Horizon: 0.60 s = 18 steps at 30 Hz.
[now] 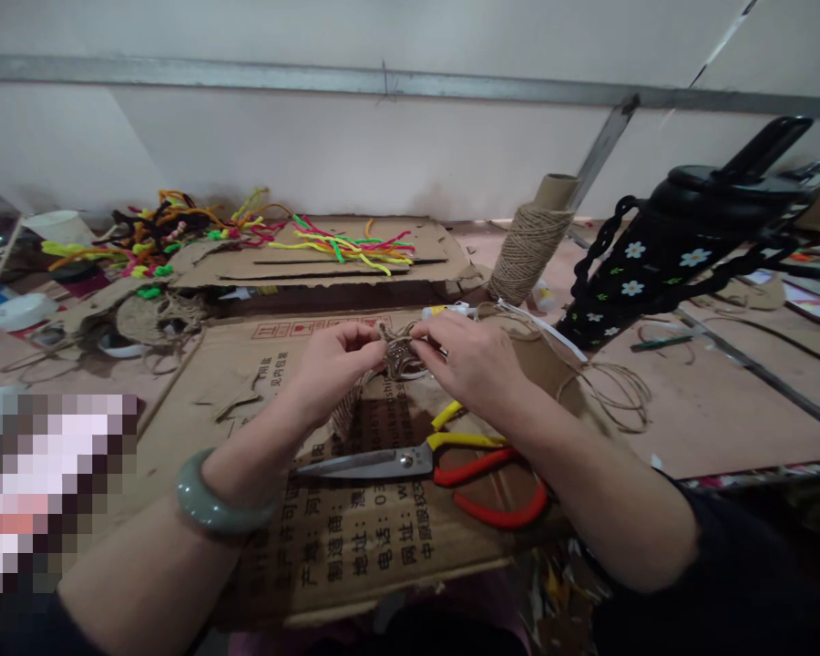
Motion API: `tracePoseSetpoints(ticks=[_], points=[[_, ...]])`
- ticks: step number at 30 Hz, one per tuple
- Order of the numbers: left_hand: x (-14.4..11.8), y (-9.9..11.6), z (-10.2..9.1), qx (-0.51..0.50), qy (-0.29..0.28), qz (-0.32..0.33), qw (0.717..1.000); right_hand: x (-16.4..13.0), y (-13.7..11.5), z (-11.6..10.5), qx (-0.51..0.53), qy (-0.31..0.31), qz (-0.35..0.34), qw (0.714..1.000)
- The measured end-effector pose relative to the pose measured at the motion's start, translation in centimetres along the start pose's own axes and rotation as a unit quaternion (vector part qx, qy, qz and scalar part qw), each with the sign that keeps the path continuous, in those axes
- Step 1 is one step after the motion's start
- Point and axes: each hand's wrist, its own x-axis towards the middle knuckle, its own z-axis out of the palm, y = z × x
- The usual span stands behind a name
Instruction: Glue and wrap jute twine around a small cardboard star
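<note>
Left hand [332,364]: grip pinched closed on the twine piece [397,355], jade bangle [211,501] on the wrist.
Right hand [471,360]: grip pinched closed on the same twine piece.
Twine piece: held between both hands, above the cardboard sheet [355,547].
Scissors [437,460]: lying on the cardboard below the hands.
Twine spool [529,241]: upright on the worktop [724,410], behind the right hand.

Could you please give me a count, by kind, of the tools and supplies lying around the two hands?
Scissors: 1
Twine spools: 1
Black flowered bottles: 1
Flat cardboard sheets (the printed sheet and the far sheet): 2
Heaps of coloured pipe cleaners: 1
Total: 6
</note>
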Motion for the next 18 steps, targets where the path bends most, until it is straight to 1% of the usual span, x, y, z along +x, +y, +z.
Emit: tracePoseSetpoints(ticks=[3,5,11,18], points=[[-0.08,0.14,0.15,0.012,0.004,0.001,1.000,-0.02,-0.11,-0.14,-0.034,0.002,0.004,0.999],[-0.14,0.18,0.22,0.008,0.005,0.001,1.000,-0.02,-0.22,-0.19,-0.039,0.000,0.003,0.999],[-0.20,0.05,0.24,-0.013,0.006,0.000,1.000,-0.12,-0.54,0.11,-0.006,0.002,-0.017,1.000],[-0.39,0.28,0.29,-0.020,0.002,0.006,1.000,-0.19,-0.72,0.11,0.005,0.017,-0.036,0.999]])
